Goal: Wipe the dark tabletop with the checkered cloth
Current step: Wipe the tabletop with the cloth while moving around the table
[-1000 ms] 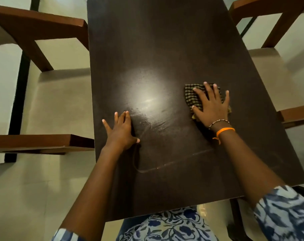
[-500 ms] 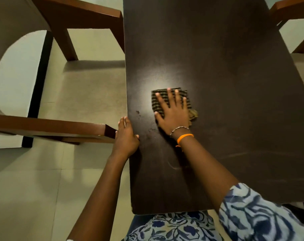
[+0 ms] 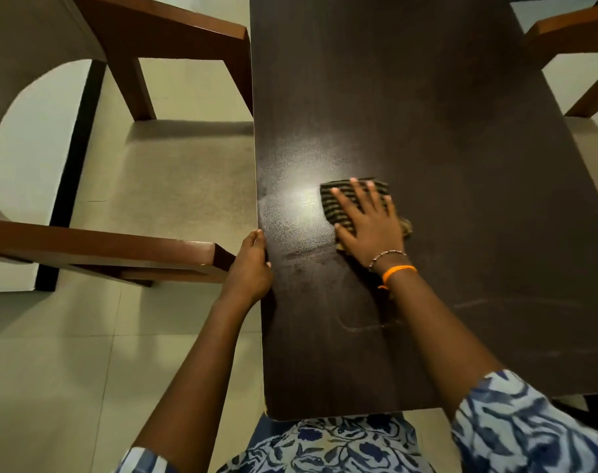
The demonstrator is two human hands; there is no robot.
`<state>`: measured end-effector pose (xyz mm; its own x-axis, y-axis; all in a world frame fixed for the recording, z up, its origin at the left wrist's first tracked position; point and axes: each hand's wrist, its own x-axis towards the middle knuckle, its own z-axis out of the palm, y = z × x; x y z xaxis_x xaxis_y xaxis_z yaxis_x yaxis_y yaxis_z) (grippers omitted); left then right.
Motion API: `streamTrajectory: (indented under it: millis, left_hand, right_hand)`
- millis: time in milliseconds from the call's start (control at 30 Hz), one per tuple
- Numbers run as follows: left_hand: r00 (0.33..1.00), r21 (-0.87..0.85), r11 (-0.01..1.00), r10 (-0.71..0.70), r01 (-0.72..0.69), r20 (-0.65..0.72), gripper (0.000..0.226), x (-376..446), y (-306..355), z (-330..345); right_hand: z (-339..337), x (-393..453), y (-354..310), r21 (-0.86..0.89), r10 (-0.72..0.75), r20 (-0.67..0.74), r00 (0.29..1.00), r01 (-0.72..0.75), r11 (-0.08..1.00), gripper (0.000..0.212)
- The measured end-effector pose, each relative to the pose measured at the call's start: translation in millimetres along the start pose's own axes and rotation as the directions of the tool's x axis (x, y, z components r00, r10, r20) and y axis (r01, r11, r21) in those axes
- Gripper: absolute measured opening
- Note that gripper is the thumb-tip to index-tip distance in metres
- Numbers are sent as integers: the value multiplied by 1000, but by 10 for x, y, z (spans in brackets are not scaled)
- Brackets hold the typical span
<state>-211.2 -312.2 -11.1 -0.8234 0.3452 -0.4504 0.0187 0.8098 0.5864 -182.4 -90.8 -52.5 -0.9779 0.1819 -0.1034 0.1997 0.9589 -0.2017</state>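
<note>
The dark tabletop [image 3: 427, 107] fills the middle and right of the head view. A folded checkered cloth [image 3: 335, 203] lies on it near the left side. My right hand [image 3: 369, 223] presses flat on the cloth with fingers spread and straight. My left hand [image 3: 251, 268] rests at the table's left edge, its fingers curled against that edge. Faint wipe streaks and a bright light patch show on the wood around the cloth.
A wooden chair [image 3: 147, 247] with a beige seat stands left of the table, its armrest close to my left hand. Another chair [image 3: 570, 32] is at the upper right. Pale tiled floor lies below.
My right hand slid the cloth leftward across the table, then slightly back to the right. My left hand moved from flat on the tabletop to the table's left edge.
</note>
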Motion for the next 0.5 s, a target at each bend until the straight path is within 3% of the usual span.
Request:
streamTrajectory:
  millis: [100, 267, 500]
  left_hand:
    - [998, 17, 1000, 7, -6, -64, 53, 6, 27, 38]
    - [995, -60, 998, 10, -16, -95, 52, 89, -107, 35]
    - [997, 73, 997, 33, -27, -74, 74, 86, -144, 102]
  right_hand:
    - [-91, -152, 462, 41, 175, -45, 984, -173, 984, 64]
    - [-3, -167, 195, 48, 408, -114, 906, -405, 913, 62]
    - [167, 99, -620, 39, 159, -56, 986, -157, 987, 64]
